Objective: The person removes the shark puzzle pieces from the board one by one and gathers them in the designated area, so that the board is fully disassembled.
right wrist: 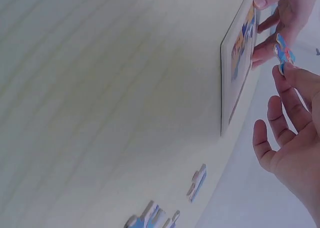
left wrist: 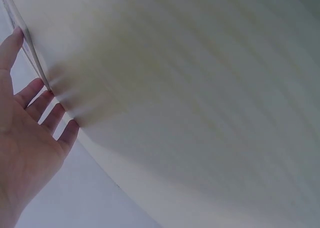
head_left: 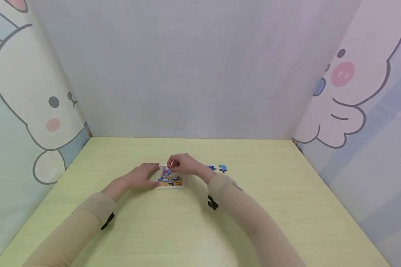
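Note:
A small square jigsaw puzzle (head_left: 178, 187) with a pale frame lies on the table, its lower part filled with a blue and orange picture. My left hand (head_left: 142, 175) rests at its left side, thumb at the near corner and fingertips by the far one. In the left wrist view, the fingers of that hand (left wrist: 35, 133) are spread and nearly straight. Thumb and index finger of my right hand (head_left: 186, 164) pinch a blue and red puzzle piece (right wrist: 283, 51), held tilted over the frame. The other right fingers are loosely bent.
Loose blue puzzle pieces lie to the right of the frame, one puzzle piece (head_left: 223, 168) farther out and others partly behind the right wrist. The pale wooden table (head_left: 254, 155) meets a curtain (head_left: 194, 74) at the back, with cartoon-printed cloth on both sides.

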`<state>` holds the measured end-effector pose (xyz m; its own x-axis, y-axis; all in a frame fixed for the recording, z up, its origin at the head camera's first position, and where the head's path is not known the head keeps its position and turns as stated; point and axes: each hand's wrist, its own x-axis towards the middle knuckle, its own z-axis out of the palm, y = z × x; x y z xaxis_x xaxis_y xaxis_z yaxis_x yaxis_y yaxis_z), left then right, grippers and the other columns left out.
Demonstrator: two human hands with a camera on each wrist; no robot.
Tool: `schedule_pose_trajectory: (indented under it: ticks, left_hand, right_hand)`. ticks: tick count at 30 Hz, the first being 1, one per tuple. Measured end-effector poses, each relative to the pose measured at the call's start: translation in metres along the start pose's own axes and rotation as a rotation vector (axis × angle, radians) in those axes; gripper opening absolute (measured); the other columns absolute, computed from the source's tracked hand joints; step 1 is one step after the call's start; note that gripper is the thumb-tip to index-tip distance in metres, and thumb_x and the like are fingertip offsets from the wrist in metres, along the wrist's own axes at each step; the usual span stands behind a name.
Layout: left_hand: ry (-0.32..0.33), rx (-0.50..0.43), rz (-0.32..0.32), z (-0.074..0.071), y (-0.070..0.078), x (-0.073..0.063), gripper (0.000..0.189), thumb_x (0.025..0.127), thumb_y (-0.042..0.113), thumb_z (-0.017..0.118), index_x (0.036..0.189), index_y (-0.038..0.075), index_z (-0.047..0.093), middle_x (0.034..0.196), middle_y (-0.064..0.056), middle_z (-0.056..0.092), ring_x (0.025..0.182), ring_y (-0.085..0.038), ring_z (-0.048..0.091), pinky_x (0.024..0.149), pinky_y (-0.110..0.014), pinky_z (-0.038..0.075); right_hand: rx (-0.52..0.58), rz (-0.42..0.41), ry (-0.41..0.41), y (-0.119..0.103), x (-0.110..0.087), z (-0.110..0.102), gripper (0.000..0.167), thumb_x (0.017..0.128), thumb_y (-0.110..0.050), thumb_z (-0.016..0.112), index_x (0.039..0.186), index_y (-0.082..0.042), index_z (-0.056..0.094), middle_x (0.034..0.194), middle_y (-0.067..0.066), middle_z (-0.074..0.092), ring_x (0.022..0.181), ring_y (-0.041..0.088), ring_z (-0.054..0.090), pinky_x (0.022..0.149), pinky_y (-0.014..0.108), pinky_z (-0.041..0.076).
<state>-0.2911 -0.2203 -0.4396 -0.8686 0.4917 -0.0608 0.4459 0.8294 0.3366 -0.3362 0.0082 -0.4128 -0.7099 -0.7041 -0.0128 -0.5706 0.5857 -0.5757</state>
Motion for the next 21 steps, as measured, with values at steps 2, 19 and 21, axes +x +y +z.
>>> schedule_pose_trajectory:
  ticks: [2,19,21]
  left_hand:
    - [-0.001,0.004,-0.002,0.000,0.000,0.000,0.074,0.084,0.046,0.067,0.140,0.005,0.042,0.148,-0.016,0.038,0.134,-0.041,0.033,0.105,-0.061,0.029]
    - [-0.010,0.012,0.000,0.001,0.000,0.002,0.072,0.085,0.044,0.066,0.140,0.005,0.042,0.148,-0.016,0.036,0.135,-0.040,0.032,0.108,-0.059,0.027]
    - [-0.012,0.014,-0.004,0.001,0.000,0.003,0.071,0.085,0.044,0.066,0.140,0.005,0.042,0.148,-0.016,0.036,0.135,-0.039,0.032,0.108,-0.058,0.027]
  right_hand:
    - [-0.006,-0.010,-0.003,0.001,-0.004,-0.006,0.009,0.090,-0.016,0.065,0.099,-0.017,0.064,0.088,-0.006,0.067,0.080,0.005,0.060,0.071,0.017,0.048]
    - [-0.058,-0.018,-0.055,0.023,-0.037,-0.038,0.006,0.089,-0.017,0.065,0.094,-0.019,0.063,0.081,-0.009,0.065,0.074,0.007,0.059,0.064,0.021,0.047]
    - [-0.060,-0.010,-0.063,0.028,-0.040,-0.040,0.005,0.089,-0.018,0.066,0.093,-0.019,0.063,0.080,-0.009,0.066,0.073,0.007,0.059,0.064,0.021,0.048]
